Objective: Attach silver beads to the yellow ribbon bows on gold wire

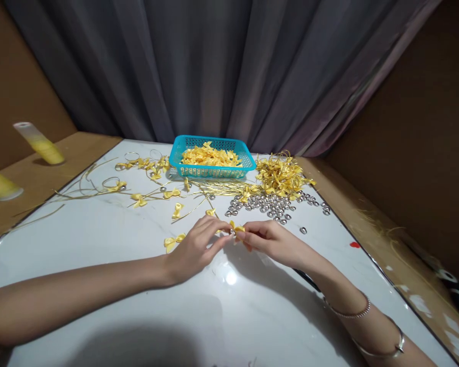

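Observation:
Both hands meet over the middle of the white tabletop. My left hand pinches a small silvery bead between thumb and fingertips. My right hand is closed on a yellow ribbon bow that touches the bead; the fingers hide part of both. Beside my left hand lies another yellow bow, and a further one rests just beyond it. A scatter of silvery oval beads spreads beyond my right hand.
A blue plastic basket full of yellow bows stands at the back. Gold cords lie before it, beside a heap of bows on cords. Yellow spools are at the left. A dark stick-like object lies under my right forearm.

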The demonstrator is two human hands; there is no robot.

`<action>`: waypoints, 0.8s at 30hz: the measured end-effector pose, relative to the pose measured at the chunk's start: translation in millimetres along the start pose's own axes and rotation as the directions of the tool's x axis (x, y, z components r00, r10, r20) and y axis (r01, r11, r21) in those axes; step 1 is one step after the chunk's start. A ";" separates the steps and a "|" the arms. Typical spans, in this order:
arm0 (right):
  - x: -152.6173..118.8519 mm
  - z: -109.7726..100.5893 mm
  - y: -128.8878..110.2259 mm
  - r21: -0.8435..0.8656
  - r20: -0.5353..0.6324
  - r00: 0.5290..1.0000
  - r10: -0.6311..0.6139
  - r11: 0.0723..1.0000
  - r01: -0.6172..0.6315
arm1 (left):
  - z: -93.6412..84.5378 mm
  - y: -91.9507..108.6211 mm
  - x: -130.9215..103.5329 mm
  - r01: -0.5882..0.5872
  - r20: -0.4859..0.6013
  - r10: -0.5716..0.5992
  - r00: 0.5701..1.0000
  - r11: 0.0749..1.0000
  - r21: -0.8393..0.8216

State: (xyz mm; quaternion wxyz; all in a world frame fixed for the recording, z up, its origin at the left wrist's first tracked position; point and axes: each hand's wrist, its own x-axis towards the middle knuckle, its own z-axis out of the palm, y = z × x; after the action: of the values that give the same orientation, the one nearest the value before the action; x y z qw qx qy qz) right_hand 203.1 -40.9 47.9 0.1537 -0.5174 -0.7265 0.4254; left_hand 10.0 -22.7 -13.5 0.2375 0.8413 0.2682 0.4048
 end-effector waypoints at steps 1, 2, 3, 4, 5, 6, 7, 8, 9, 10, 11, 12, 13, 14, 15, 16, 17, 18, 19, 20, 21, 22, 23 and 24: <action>0.0 1.4 -0.3 -0.024 -0.021 0.999 -0.024 0.999 0.024 | 0.1 -0.9 -0.2 0.010 0.004 -0.010 1.000 1.000 -0.006; 0.1 3.4 -0.7 -0.053 -0.047 0.998 -0.052 0.997 0.050 | 0.3 -1.6 -0.5 0.022 0.009 -0.022 1.000 1.000 -0.016; 0.2 5.7 -1.0 -0.086 -0.078 0.993 -0.087 0.993 0.081 | 0.4 -2.1 -0.8 0.032 0.014 -0.032 0.999 0.999 -0.033; 0.2 8.3 -1.5 -0.121 -0.109 0.986 -0.129 0.986 0.115 | 0.4 -2.3 -1.0 0.043 0.018 -0.042 0.999 0.997 -0.059; 0.2 11.1 -2.0 -0.158 -0.137 0.975 -0.172 0.976 0.150 | 0.1 -2.1 -0.9 0.060 0.022 -0.058 0.998 0.994 -0.096; -0.1 13.8 -2.7 -0.196 -0.157 0.964 -0.215 0.963 0.183 | -0.3 -1.4 -0.5 0.088 0.032 -0.084 0.996 0.986 -0.145; -0.4 16.4 -3.5 -0.230 -0.163 0.953 -0.254 0.949 0.214 | -1.1 -0.1 0.3 0.133 0.056 -0.124 0.991 0.970 -0.204; -0.9 18.6 -4.2 -0.260 -0.157 0.946 -0.285 0.936 0.239 | -2.0 1.6 1.5 0.197 0.097 -0.177 0.980 0.943 -0.269; -1.5 20.4 -5.0 -0.282 -0.144 0.942 -0.304 0.925 0.256 | -3.0 3.5 3.0 0.273 0.155 -0.233 0.960 0.903 -0.333; -2.1 21.8 -5.6 -0.296 -0.127 0.941 -0.313 0.917 0.266 | -3.9 5.6 4.7 0.351 0.217 -0.286 0.933 0.851 -0.389; -2.7 22.7 -6.0 -0.301 -0.112 0.942 -0.318 0.914 0.273 | -4.7 7.4 6.5 0.421 0.272 -0.330 0.904 0.797 -0.432; -3.3 23.3 -6.3 -0.296 -0.101 0.943 -0.317 0.915 0.276 | -5.1 8.9 8.3 0.476 0.307 -0.369 0.877 0.749 -0.460; -3.9 23.6 -6.4 -0.282 -0.095 0.945 -0.313 0.919 0.276 | -5.3 9.7 9.9 0.515 0.322 -0.403 0.857 0.712 -0.477; -4.4 23.5 -6.5 -0.262 -0.091 0.948 -0.306 0.925 0.274 | -5.1 10.0 11.2 0.538 0.321 -0.431 0.843 0.690 -0.484; -5.0 23.1 -6.7 -0.235 -0.087 0.950 -0.300 0.933 0.273 | -4.8 9.6 12.3 0.548 0.309 -0.453 0.836 0.681 -0.486; -5.5 22.4 -6.9 -0.204 -0.082 0.953 -0.293 0.941 0.271 | -4.4 8.8 13.3 0.551 0.297 -0.465 0.834 0.680 -0.484; -6.0 21.3 -7.2 -0.173 -0.076 0.956 -0.284 0.948 0.268 | -4.0 7.7 14.0 0.549 0.286 -0.471 0.835 0.681 -0.484; -6.5 19.8 -7.7 -0.148 -0.073 0.958 -0.277 0.953 0.264 | -3.6 6.4 14.6 0.547 0.277 -0.474 0.836 0.682 -0.485; -7.1 17.8 -8.2 -0.131 -0.077 0.960 -0.270 0.957 0.258 | -3.3 5.2 15.1 0.549 0.272 -0.479 0.835 0.681 -0.485; -7.6 15.5 -8.6 -0.127 -0.092 0.960 -0.263 0.960 0.250 | -3.0 4.1 15.5 0.555 0.268 -0.489 0.830 0.675 -0.486; -8.1 12.9 -8.9 -0.139 -0.119 0.960 -0.255 0.961 0.238 | -2.7 3.3 15.9 0.563 0.264 -0.502 0.824 0.667 -0.488; -8.6 10.4 -8.9 -0.169 -0.157 0.955 -0.251 0.960 0.224 | -2.5 2.6 16.1 0.571 0.261 -0.514 0.817 0.658 -0.491; -8.9 8.2 -8.6 -0.213 -0.198 0.947 -0.252 0.954 0.209 | -2.4 2.3 16.2 0.577 0.257 -0.525 0.812 0.649 -0.495; -9.0 6.6 -8.0 -0.264 -0.234 0.938 -0.256 0.945 0.193 | -2.3 2.1 16.2 0.580 0.253 -0.532 0.808 0.642 -0.502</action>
State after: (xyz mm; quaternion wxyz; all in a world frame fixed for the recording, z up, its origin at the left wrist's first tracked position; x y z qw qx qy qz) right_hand 197.5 -52.8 52.2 0.2344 -0.4973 -0.7995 0.2421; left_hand 17.2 -13.4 -1.9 0.5951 0.6268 0.3734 0.3369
